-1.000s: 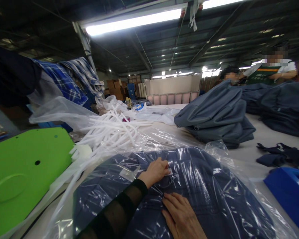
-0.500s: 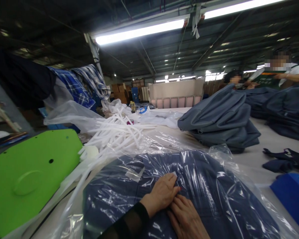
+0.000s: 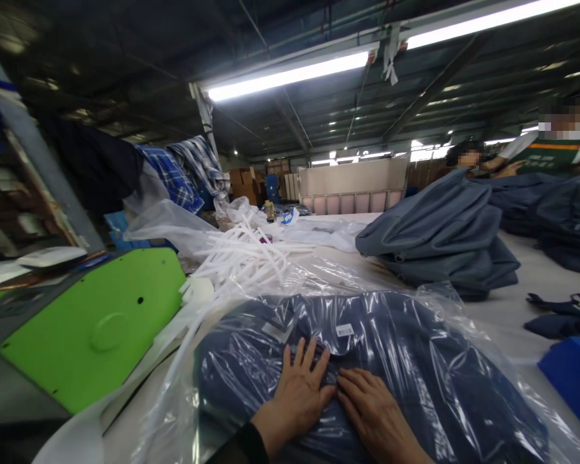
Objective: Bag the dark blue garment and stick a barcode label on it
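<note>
Fingers [image 3: 309,361] flat on bagged navy garment [image 3: 415,361]

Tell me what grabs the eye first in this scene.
Both hands, the left hand and right hand, lie flat on a navy garment in a clear plastic bag at bottom centre. A bright green panel sits at left, with a tangle of white plastic strips behind it.

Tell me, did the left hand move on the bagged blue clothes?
Yes. The left hand slid back toward the person, away from the small white label it was touching earlier, and now lies flat beside the right hand.
</note>
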`<control>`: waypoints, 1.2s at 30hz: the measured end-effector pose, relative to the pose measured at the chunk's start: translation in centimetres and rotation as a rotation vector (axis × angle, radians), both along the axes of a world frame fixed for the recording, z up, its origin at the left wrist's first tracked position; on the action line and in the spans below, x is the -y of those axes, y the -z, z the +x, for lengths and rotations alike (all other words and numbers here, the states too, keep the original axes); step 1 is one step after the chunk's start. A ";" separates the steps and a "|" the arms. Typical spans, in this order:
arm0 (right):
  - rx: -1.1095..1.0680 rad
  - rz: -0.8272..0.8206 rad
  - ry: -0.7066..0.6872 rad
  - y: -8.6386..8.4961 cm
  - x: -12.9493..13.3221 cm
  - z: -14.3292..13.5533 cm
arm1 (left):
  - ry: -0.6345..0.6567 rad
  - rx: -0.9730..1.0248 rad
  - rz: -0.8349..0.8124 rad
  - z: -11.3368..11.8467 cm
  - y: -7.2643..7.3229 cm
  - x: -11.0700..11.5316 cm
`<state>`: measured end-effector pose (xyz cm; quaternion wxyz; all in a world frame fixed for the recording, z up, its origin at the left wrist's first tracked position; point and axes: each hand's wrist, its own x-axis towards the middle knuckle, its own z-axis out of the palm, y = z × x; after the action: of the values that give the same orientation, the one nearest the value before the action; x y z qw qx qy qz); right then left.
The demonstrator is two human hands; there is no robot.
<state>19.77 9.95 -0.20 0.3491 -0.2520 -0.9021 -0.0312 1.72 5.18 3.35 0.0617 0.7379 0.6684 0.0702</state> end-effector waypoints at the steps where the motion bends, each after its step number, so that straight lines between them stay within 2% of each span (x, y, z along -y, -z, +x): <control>1: 0.005 -0.007 -0.004 0.0 0.0 0.0 | -0.022 0.011 -0.015 -0.1 0.0 0.3; 5: 0.037 -0.127 -0.017 -0.4 -0.4 0.1 | -0.048 0.025 -0.062 -0.4 0.1 1.5; 8: 0.087 -0.240 -0.036 -1.4 -0.5 0.1 | -0.042 0.017 -0.076 -0.4 0.0 2.3; 11: 0.194 -0.282 -0.044 -2.6 -0.1 0.6 | -0.055 -0.019 -0.058 -0.1 -0.4 2.8; 14: 0.258 -0.204 0.040 -2.9 1.1 1.8 | -0.077 -0.108 -0.098 0.4 -1.0 3.0; 18: 0.238 0.025 0.225 -2.4 2.9 4.9 | -0.072 -0.205 -0.105 0.6 -1.3 3.0; 22: 0.237 0.234 0.389 -2.3 3.6 9.8 | -0.061 -0.281 -0.091 0.3 -0.8 2.9; 25: 0.138 0.273 0.581 -2.3 3.0 14.1 | -0.035 -0.323 -0.095 -0.3 -0.1 2.9; 27: -0.005 0.125 0.712 -2.1 2.3 16.7 | -0.003 -0.341 -0.050 -0.7 0.5 2.8; 29: -0.170 -0.207 0.767 -1.8 1.7 18.4 | 0.022 -0.356 0.014 -1.1 1.1 2.8; 32: -0.375 -0.737 0.756 -1.9 1.5 18.9 | 0.042 -0.377 0.079 -1.5 2.3 2.6; 34: -0.470 -0.899 0.775 -2.3 1.8 18.2 | 0.067 -0.388 0.144 -2.0 3.2 2.3; 36: -0.531 -0.941 0.780 -2.5 2.1 17.4 | 0.104 -0.401 0.308 -2.7 4.1 2.1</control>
<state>37.18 7.84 2.34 0.3753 -0.6844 -0.5455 0.3052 -0.96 3.08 -0.79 -0.1815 0.7711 0.6099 0.0201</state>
